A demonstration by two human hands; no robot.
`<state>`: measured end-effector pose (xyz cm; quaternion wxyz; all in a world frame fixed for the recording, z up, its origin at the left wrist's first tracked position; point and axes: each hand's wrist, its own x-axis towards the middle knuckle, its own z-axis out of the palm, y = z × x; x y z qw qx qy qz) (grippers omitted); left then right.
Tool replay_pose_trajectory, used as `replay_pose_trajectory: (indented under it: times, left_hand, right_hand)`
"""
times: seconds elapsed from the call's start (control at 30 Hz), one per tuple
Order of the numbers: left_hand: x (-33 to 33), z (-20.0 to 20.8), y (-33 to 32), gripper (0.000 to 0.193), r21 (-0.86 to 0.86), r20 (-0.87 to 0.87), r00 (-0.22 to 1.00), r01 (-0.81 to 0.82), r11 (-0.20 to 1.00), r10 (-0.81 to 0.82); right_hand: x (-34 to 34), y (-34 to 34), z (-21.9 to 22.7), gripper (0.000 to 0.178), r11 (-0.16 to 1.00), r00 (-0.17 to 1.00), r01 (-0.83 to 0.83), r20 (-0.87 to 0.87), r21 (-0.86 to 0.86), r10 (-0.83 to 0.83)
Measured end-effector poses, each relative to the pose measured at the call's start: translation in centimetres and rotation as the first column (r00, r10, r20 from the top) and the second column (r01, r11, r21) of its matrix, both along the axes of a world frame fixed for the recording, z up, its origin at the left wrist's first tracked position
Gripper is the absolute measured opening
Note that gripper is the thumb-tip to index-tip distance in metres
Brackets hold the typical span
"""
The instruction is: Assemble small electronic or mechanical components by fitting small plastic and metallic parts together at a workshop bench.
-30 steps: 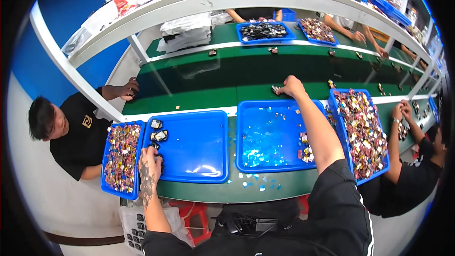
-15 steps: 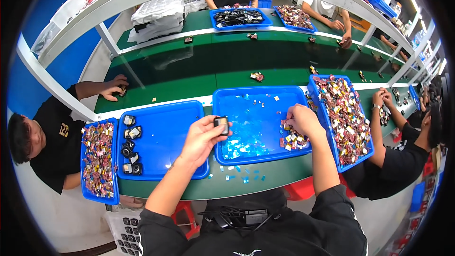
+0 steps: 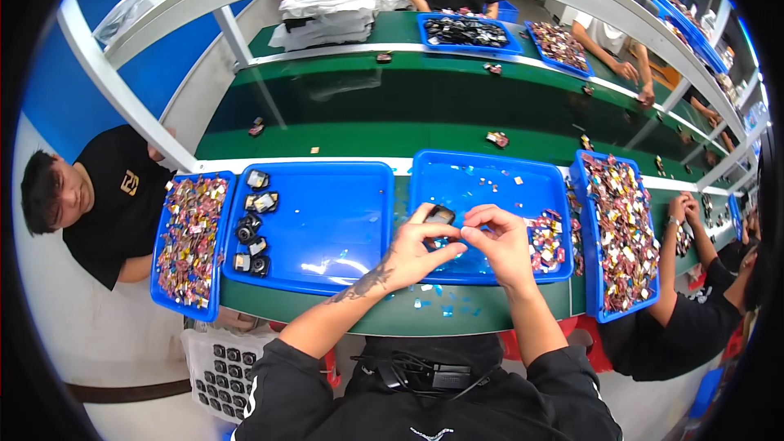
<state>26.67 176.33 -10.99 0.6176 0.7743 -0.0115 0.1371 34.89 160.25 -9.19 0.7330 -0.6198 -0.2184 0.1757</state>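
Observation:
My left hand (image 3: 408, 251) is closed around a small black camera (image 3: 441, 215), held above the middle blue tray (image 3: 425, 269). Close against it, my right hand (image 3: 502, 241) has thumb and forefinger pinched together; whatever is between them is too small to make out. Small reddish circuit pieces (image 3: 549, 243) are heaped at that tray's right end, and bits of clear blue film (image 3: 469, 175) are scattered in it. In the blue tray on the left (image 3: 327, 220), several black cameras (image 3: 261, 202) stand in a column along the left side.
Blue bins full of small circuit pieces flank the trays, at the right (image 3: 618, 237) and left (image 3: 192, 237). Beyond runs a green belt (image 3: 367, 126) carrying scattered pieces (image 3: 496, 140). A white frame (image 3: 237, 37) arches overhead. Co-workers sit left, right and across.
My right hand has left the heap of circuit pieces and come over to the camera in my left hand. The view has shifted. The left co-worker's hand has drawn back from the belt.

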Motion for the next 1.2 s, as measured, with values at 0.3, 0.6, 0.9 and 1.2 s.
replay_pose_trajectory:
  times: [0.3, 0.6, 0.9, 1.2]
  left_hand:
    - [1.6, -0.2, 1.2, 0.016, 0.056, 0.26, 0.953, -0.175, 0.983, 0.155]
    - [-4.0, -0.6, 0.5, 0.016, -0.014, 0.063, 0.985, -0.161, 0.987, 0.162]
    - [0.6, -3.7, -1.6, 0.017, -0.041, -0.093, 0.99, -0.111, 0.993, 0.107]
    - [0.1, -1.9, 1.7, 0.015, 0.337, 0.22, 0.962, -0.23, 0.913, 0.161]
  right_hand:
    - [0.7, 1.2, 0.4, 0.008, 0.991, 0.996, -0.045, 0.072, -0.128, 0.054]
    - [-1.8, 1.5, -0.9, 0.009, 0.984, 0.947, 0.011, 0.318, -0.178, 0.047]
    - [0.4, -1.8, -0.6, 0.008, 0.984, 0.992, -0.114, 0.033, -0.14, 0.12]
    - [2.3, 0.8, -1.6, 0.012, 0.91, 0.921, -0.376, -0.175, -0.173, 0.347]
